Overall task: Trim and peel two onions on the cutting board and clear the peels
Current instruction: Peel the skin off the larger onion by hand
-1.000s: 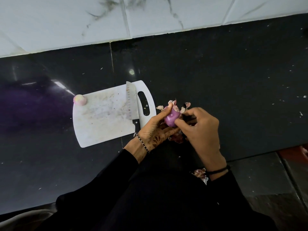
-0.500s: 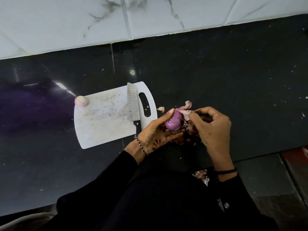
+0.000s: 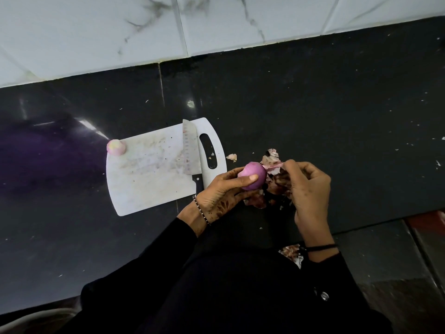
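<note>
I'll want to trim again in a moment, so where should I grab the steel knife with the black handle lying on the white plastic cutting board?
Grip the steel knife by its black handle, coming from the near side. The handle lies at the white cutting board's near edge, toward you, while the blade lies flat, pointing away toward the wall.

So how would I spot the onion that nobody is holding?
Start at the white cutting board on the dark counter. At its far left corner, away from the knife, a small round onion sits on the edge. It is pale pink and yellowish, unlike the bright purple onion gripped in the left hand.
</note>
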A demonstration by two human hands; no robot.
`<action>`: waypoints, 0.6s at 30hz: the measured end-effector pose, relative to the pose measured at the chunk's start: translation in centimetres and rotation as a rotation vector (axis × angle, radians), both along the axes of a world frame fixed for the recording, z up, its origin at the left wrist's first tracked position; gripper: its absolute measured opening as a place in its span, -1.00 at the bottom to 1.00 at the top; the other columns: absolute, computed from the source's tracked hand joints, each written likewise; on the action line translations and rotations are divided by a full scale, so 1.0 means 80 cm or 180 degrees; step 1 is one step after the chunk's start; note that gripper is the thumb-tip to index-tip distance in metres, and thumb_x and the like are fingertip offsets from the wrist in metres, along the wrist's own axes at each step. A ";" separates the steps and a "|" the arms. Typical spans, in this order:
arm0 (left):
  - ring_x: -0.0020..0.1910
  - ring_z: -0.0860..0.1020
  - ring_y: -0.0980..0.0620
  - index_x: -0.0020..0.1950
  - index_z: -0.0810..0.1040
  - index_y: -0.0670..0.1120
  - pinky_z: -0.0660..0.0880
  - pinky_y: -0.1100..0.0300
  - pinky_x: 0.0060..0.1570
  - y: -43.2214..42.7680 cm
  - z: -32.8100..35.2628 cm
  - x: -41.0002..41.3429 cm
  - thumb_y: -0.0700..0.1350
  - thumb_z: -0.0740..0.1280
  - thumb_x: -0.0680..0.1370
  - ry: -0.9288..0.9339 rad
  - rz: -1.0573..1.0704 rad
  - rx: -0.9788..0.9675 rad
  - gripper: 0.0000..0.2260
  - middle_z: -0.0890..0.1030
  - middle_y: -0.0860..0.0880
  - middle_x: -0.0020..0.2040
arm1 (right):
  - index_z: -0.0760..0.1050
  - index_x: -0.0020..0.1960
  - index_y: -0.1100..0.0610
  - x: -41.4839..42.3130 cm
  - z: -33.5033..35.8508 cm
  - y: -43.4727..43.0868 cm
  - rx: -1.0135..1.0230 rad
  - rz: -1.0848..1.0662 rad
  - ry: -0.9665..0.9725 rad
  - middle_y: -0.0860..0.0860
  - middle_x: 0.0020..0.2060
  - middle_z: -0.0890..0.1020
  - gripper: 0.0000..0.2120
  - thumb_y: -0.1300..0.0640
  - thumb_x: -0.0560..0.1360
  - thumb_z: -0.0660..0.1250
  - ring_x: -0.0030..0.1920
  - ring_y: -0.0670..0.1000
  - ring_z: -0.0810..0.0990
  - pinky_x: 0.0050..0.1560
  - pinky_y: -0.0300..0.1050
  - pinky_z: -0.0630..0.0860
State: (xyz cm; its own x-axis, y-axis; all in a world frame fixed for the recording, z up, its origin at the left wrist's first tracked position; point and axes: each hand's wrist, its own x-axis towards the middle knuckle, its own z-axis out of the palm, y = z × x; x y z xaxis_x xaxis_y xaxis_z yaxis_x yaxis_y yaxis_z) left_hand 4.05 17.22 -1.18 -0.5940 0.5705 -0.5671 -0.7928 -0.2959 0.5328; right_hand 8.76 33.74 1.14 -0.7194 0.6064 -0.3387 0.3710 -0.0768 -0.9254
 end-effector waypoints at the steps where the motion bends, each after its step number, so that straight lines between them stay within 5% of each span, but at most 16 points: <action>1: 0.25 0.58 -0.17 0.35 0.48 -0.27 0.57 0.08 0.17 0.000 -0.002 -0.001 -0.09 0.70 0.13 0.0011 0.0002 0.0003 -0.15 0.55 -0.28 0.31 | 0.66 -0.15 0.12 0.000 -0.002 0.001 -0.0051 0.0085 -0.0009 0.03 -0.25 0.73 -0.88 0.06 0.47 0.45 -0.19 0.00 0.71 0.03 0.16 0.67; 4: 0.36 0.49 -0.21 0.38 0.46 -0.27 0.46 0.02 0.34 -0.001 -0.008 -0.003 -0.06 0.68 0.20 0.0070 -0.0017 0.0018 -0.17 0.52 -0.28 0.34 | 0.66 -0.05 0.11 0.003 -0.007 0.005 -0.0098 0.0394 -0.0042 0.05 -0.15 0.74 -0.88 0.09 0.53 0.38 -0.08 0.06 0.73 0.09 0.23 0.64; 7: 0.36 0.48 -0.22 0.37 0.46 -0.29 0.49 0.05 0.30 0.000 -0.011 -0.003 -0.05 0.68 0.18 0.0062 0.0095 0.0031 -0.16 0.52 -0.29 0.34 | 0.64 0.09 0.07 0.006 -0.001 0.002 -0.0168 0.0646 0.0055 0.02 -0.04 0.74 -0.82 0.06 0.63 0.28 0.03 0.02 0.72 0.16 0.20 0.62; 12: 0.32 0.52 -0.21 0.36 0.47 -0.30 0.47 0.03 0.33 0.002 -0.011 -0.005 -0.06 0.68 0.21 0.0126 0.0285 0.0003 -0.19 0.52 -0.31 0.33 | 0.54 0.30 -0.05 0.006 0.012 -0.005 -0.0017 0.1284 0.0254 -0.19 0.16 0.67 -0.63 -0.14 0.54 0.38 0.18 -0.21 0.62 0.23 -0.10 0.56; 15: 0.27 0.55 -0.17 0.36 0.48 -0.30 0.46 0.04 0.34 0.003 -0.009 -0.004 -0.04 0.65 0.25 0.0171 0.0290 0.0022 -0.22 0.54 -0.29 0.32 | 0.53 0.30 -0.09 0.006 0.009 -0.007 0.0247 0.1535 0.0380 -0.26 0.16 0.63 -0.64 -0.06 0.52 0.44 0.19 -0.24 0.60 0.17 -0.21 0.58; 18: 0.19 0.58 -0.13 0.34 0.49 -0.31 0.53 0.09 0.25 0.002 -0.005 -0.002 -0.04 0.66 0.21 0.0157 0.0340 0.0006 -0.20 0.57 -0.28 0.27 | 0.61 0.23 -0.01 0.004 0.003 -0.007 0.0479 0.1526 0.0482 -0.20 0.10 0.67 -0.76 0.02 0.57 0.41 0.16 -0.18 0.63 0.20 -0.05 0.61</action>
